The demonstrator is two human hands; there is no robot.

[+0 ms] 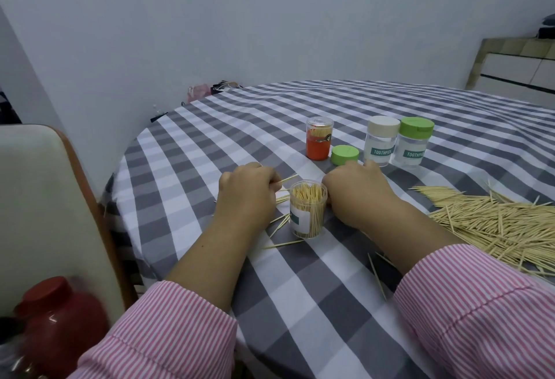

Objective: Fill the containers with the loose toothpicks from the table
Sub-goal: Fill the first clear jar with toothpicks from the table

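Observation:
An open clear container [308, 209], packed with upright toothpicks, stands on the checked tablecloth between my hands. My left hand [247, 190] sits just left of it, fingers curled around a few toothpicks that stick out toward the container. My right hand [356, 190] rests knuckles-up just right of the container; its fingertips are hidden, so what it holds is unclear. A large pile of loose toothpicks [492, 222] lies at the right. A few stray toothpicks [280, 243] lie around the container's base.
Behind my hands stand an orange container [319, 141] with a clear lid, a loose green lid [345, 154], a beige-lidded jar [380, 141] and a green-lidded jar [413, 142]. A chair back [45, 198] and red bottle [57, 315] sit at left.

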